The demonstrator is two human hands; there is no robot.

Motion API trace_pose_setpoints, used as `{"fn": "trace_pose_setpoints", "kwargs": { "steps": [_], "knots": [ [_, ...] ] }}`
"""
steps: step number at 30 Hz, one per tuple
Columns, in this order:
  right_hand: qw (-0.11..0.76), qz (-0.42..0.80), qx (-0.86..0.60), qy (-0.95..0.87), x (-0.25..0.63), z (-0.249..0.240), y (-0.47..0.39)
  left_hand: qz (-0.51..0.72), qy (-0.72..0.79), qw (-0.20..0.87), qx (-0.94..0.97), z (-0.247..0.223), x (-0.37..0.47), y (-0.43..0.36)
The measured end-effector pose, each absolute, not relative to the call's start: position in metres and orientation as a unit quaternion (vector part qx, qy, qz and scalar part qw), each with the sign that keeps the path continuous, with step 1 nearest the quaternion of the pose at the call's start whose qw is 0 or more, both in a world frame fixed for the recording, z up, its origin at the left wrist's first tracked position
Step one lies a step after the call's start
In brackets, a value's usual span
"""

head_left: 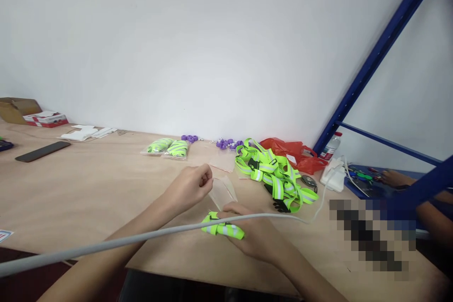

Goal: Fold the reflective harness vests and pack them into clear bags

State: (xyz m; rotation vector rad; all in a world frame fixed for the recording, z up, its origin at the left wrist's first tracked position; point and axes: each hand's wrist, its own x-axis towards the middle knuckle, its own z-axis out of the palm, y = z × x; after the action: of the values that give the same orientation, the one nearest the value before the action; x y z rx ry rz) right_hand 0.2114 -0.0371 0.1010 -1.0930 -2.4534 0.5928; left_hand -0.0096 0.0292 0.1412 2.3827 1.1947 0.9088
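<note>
- Fingers of our left hand (191,188) are curled inward and drawn close together; whether they pinch anything, we cannot tell.
- Fingers of our right hand (254,235) are closed on a folded yellow-green strap (231,231) with pale reflective bands; it sticks out to the left, below the knuckles. How the thumb presses on it, we cannot make out.
- Between our two sets of fingers lies a clear plastic bag (222,191), its near end by the right fingers and its left edge just beside the left ones.
- Beyond our left fingertips, a little to the left, we see two filled clear bags (177,149) with banded yellow-green straps inside.
- Farther off from our fingers, near the wall, sit small purple rolls (229,144) in two clusters.
- Beyond our right fingers and to the right, a loose heap of straps (281,181) with black buckles (253,164) lies on the table (106,174); a red plastic bag (304,158) is behind it.
- Nearer to us than our right knuckles, a white cable (141,236) crosses the view.
- Well to the right of our fingers, another person's hand (392,178) shows past a blue frame (375,61).
</note>
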Motion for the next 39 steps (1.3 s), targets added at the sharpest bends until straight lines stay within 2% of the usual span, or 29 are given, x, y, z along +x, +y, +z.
{"fn": "trace_pose_setpoints", "kwargs": {
  "steps": [5, 10, 15, 22, 27, 33, 36, 39],
  "knots": [
    [0.180, 0.174, -0.386, -0.888, 0.222, 0.095, -0.054, 0.291, 0.384, 0.198, 0.853, 0.139, -0.014, 0.015],
    [0.151, 0.115, -0.342, -0.920, 0.235, 0.089, -0.069, 0.171, 0.284, 0.300, 0.894, 0.137, -0.029, 0.010],
    [0.133, 0.074, -0.265, -0.952, 0.236, 0.090, -0.086, 0.089, 0.164, 0.298, 0.936, 0.124, -0.021, 0.015],
    [0.246, 0.124, -0.163, -0.948, 0.230, 0.092, -0.107, 0.002, 0.014, 0.560, 0.829, 0.103, 0.009, 0.008],
    [0.319, 0.119, -0.183, -0.922, 0.232, 0.070, -0.115, -0.019, 0.005, 0.661, 0.751, 0.098, 0.022, -0.004],
    [0.320, 0.076, -0.228, -0.917, 0.253, 0.082, -0.125, 0.024, 0.035, 0.641, 0.766, 0.118, 0.007, 0.006],
    [0.358, 0.015, -0.323, -0.876, 0.269, 0.086, -0.137, 0.064, 0.054, 0.575, 0.814, 0.126, -0.009, 0.018],
    [0.370, -0.066, -0.327, -0.867, 0.282, 0.092, -0.144, 0.084, 0.131, 0.467, 0.870, 0.134, -0.022, 0.020]
  ]
}}
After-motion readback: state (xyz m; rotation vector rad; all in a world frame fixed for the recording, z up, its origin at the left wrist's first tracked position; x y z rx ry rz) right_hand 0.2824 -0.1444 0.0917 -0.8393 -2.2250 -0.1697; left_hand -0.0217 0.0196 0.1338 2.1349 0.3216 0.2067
